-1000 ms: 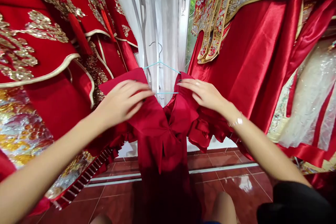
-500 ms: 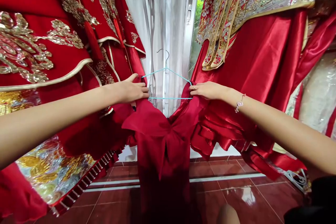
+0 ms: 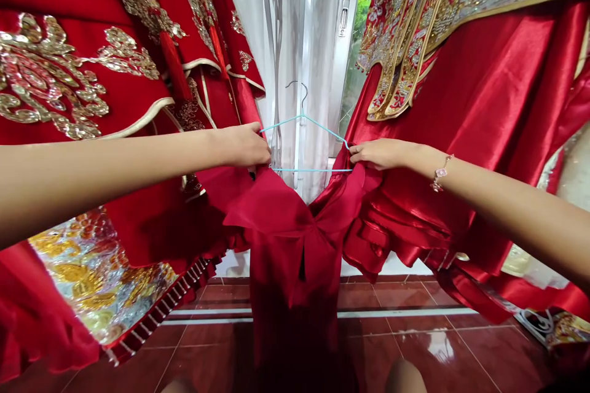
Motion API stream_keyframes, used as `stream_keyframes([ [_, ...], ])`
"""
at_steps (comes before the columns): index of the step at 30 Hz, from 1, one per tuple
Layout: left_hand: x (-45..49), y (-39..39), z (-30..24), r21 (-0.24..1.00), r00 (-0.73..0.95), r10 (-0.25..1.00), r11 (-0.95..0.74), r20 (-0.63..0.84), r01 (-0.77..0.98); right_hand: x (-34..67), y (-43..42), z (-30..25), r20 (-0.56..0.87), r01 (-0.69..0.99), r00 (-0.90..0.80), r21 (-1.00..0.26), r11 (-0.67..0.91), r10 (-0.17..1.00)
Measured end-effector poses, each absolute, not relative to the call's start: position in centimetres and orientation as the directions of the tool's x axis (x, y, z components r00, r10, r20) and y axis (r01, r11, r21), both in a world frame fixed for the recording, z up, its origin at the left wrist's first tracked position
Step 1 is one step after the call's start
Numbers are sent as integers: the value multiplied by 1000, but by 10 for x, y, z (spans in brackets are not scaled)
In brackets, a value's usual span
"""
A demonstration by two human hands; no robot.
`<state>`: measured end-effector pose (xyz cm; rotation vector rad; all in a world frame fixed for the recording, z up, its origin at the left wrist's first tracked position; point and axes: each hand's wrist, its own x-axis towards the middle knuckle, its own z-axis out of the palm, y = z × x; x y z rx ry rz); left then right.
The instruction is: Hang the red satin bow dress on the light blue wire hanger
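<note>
1. Two big red robes (image 3: 59, 73) (image 3: 465, 98) hang on either side of the hanger, and they fill most of the view. The one left of the hanger has gold embroidery and a gold-and-silver sequined panel; the one right of it is shiny satin with a beaded gold top.
2. The red tile floor (image 3: 401, 344) lies well below the hanger, and the person's knees (image 3: 404, 377) show at its bottom edge.
3. A white curtain (image 3: 318, 43) hangs directly behind the hanger, with a window frame (image 3: 345, 6) just to its right.
4. The red dress (image 3: 295, 245) hangs straight down below the hanger, its satin folded into a bow-like collar at the front. Its two shoulders rise to the hanger's ends, and the hanger's middle shows bare between them.
5. The blue wire hanger (image 3: 302, 115) sits at the center, with its hook up and its bottom bar level.
6. The left hand (image 3: 244, 146) is at the hanger's left end, fingers curled closed over the dress's shoulder, gripping it.
7. The right hand (image 3: 380, 153) is at the hanger's right end, fingers nearly closed, pinching the other shoulder.
8. A thin pink bracelet (image 3: 441, 172) circles the right wrist.
</note>
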<state>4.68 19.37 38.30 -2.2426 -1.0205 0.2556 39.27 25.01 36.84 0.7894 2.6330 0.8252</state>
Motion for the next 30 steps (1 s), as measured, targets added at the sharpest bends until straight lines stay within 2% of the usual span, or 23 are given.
stream_keyframes([
  [3, 41, 181, 394, -710, 667, 728, -554, -159, 435, 400, 246, 365, -31, 427, -826, 616, 661, 562],
  [5, 32, 175, 398, -719, 678, 708, -575, -198, 391, 403, 247, 364, -16, 423, -835, 619, 662, 549],
  [7, 20, 175, 400, -715, 703, 689, -581, -178, 389, 401, 248, 365, -32, 431, -823, 615, 661, 567],
  [10, 1, 183, 403, -713, 731, 672, -570, -117, 409, 390, 247, 371, -62, 505, -736, 613, 608, 674],
  [14, -24, 194, 402, -724, 627, 779, -450, -31, 523, 378, 234, 382, -52, 624, -592, 601, 499, 804],
  [18, -46, 179, 377, -720, 532, 846, -350, 31, 599, 378, 222, 388, 3, 689, -545, 572, 446, 839],
  [21, -55, 154, 348, -591, 489, 868, -353, 82, 726, 383, 226, 392, -1, 709, -523, 555, 435, 853],
  [24, -51, 129, 326, -348, 512, 855, -457, 83, 819, 389, 238, 397, 8, 744, -523, 493, 451, 853],
  [26, -41, 117, 317, -230, 527, 846, -500, 77, 835, 394, 248, 399, 34, 768, -523, 453, 454, 852],
  [28, -27, 109, 312, -178, 538, 842, -524, 43, 833, 400, 257, 400, 37, 784, -502, 441, 437, 864],
  [30, -12, 105, 311, -230, 532, 846, -517, 6, 824, 405, 263, 401, 41, 771, -504, 470, 429, 862],
])
